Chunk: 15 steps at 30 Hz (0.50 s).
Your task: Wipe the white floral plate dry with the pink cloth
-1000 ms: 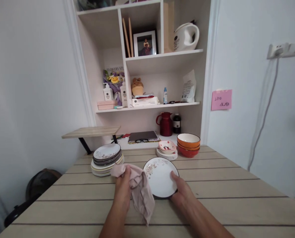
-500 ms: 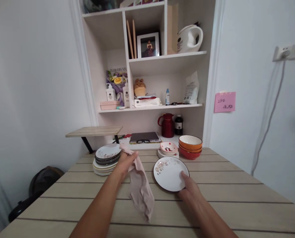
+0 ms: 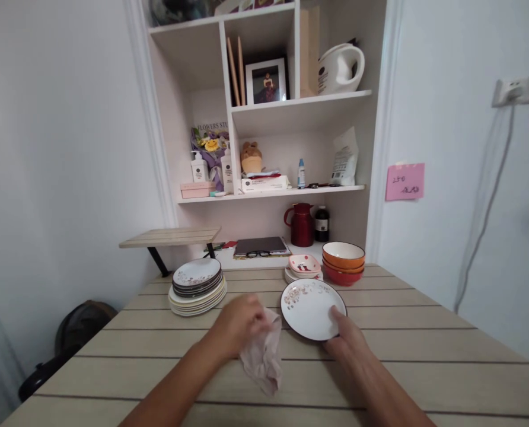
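In my right hand [image 3: 345, 339] is a white plate [image 3: 311, 311] with a dark rim and a brown flower pattern, gripped at its right edge with the thumb on top. The plate is tilted toward me above the table. My left hand [image 3: 242, 320], blurred by motion, is closed on a pale pink cloth [image 3: 264, 362] that hangs down just left of the plate. Left of that hand stands a stack of plates [image 3: 197, 290], dark-rimmed ones on top of larger pale ones.
Behind the plate sit small dishes [image 3: 303, 267] and stacked orange and red bowls [image 3: 343, 264]. A small raised wooden shelf [image 3: 171, 237] overhangs the table [image 3: 407, 332] at the back left. Farther back are a red jug [image 3: 300, 225], a dark bottle [image 3: 321, 224] and glasses [image 3: 258, 254].
My left hand has moved right and toward me with the cloth, away from the plate stack and closer to the held plate. The plate has shifted slightly right.
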Tool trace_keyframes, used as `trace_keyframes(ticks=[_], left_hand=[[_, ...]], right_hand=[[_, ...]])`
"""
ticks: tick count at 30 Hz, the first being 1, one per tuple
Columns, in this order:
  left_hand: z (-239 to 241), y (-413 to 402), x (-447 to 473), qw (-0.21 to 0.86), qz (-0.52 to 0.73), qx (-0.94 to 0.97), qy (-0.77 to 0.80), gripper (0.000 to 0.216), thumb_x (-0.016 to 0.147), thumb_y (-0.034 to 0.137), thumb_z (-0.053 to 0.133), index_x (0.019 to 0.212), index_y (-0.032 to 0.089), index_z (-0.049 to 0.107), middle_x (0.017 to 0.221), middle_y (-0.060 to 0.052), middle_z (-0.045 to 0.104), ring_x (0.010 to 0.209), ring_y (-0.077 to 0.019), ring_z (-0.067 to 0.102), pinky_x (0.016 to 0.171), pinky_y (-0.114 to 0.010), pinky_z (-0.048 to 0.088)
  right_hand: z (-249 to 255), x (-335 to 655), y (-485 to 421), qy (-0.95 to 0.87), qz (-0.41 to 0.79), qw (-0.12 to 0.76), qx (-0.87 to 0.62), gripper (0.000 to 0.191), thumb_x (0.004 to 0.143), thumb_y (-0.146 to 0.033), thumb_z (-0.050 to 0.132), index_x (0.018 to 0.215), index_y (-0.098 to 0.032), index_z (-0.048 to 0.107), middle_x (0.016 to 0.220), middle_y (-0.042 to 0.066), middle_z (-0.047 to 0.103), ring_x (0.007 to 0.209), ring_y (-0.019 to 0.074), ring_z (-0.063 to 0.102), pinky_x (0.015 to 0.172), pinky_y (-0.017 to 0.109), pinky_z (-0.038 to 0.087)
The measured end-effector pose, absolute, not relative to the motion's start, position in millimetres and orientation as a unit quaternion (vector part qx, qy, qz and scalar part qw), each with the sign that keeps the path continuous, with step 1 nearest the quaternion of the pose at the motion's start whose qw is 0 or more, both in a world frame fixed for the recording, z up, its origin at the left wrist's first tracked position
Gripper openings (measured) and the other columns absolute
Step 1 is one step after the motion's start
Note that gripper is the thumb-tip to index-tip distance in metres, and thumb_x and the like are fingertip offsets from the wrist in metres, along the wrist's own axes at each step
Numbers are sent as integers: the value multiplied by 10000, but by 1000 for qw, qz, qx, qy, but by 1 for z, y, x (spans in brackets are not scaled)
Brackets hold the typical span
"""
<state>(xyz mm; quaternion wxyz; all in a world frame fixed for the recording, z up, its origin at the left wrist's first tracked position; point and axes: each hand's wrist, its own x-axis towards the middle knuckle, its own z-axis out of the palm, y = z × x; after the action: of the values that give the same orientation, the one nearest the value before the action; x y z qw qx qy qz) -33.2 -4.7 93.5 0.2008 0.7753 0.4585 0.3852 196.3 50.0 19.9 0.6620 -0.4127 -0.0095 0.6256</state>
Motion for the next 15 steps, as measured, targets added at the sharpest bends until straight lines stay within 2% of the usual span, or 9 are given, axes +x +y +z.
trace_keyframes(ticks=[1,2,3,4,6,8,10,13,15], left_hand=[[81,-18,-31,206,330,809,440,381,526,478,832,794,236,710,954,-68,684,973,-282,596,970,-400,408],[67,-29,-29,187,234,859,415,610,487,536,838,1009,253,698,1112,-92,659,1067,-311,563,985,-425,400],[53,-38,-27,169,169,883,405,858,477,570,834,1238,252,599,1279,-132,588,1183,-350,504,1032,-474,360],[40,-45,-27,161,135,885,416,994,496,583,825,1364,234,489,1396,-172,497,1269,-388,437,1066,-535,312],[18,-51,-29,179,98,863,461,1128,507,568,833,1458,192,359,1505,-218,350,1354,-423,338,1094,-576,274],[6,-51,-34,158,167,829,510,1100,550,503,840,1474,198,329,1541,-202,290,1397,-395,285,1126,-542,261],[4,-50,-40,124,235,798,541,1017,573,418,848,1454,245,370,1534,-166,323,1395,-370,304,1133,-525,268],[12,-50,-42,99,249,785,559,880,545,405,861,1346,267,523,1503,-147,384,1372,-378,339,1113,-538,292],[19,-52,-39,89,222,793,561,707,561,405,847,1218,261,628,1500,-143,393,1372,-391,332,1106,-560,279]], right_hand=[[19,195,50,-10,626,663,-410,533,862,-220,565,1378,-136,464,1360,151,589,1088,264,663,892,429,569],[19,194,50,-9,626,664,-409,528,863,-223,564,1374,-132,469,1345,152,600,1072,261,670,886,424,572],[19,192,50,-9,626,664,-408,521,865,-224,560,1369,-126,473,1326,154,616,1056,260,677,879,421,575],[18,191,49,-9,627,664,-407,516,866,-225,557,1366,-121,477,1303,158,632,1040,259,684,873,421,577],[18,189,48,-10,629,663,-406,521,861,-222,561,1363,-110,479,1260,167,658,1008,263,695,863,424,580],[17,189,48,-12,631,661,-406,531,852,-221,573,1362,-107,481,1219,169,681,975,265,705,857,428,580],[16,189,49,-15,632,661,-404,532,848,-225,578,1360,-116,485,1186,157,700,950,260,712,857,427,579],[14,190,51,-19,632,664,-399,534,852,-230,573,1367,-125,479,1156,141,716,925,251,716,861,421,577],[11,190,53,-20,633,664,-397,550,854,-231,570,1381,-123,458,1145,140,720,914,248,718,858,421,577]])
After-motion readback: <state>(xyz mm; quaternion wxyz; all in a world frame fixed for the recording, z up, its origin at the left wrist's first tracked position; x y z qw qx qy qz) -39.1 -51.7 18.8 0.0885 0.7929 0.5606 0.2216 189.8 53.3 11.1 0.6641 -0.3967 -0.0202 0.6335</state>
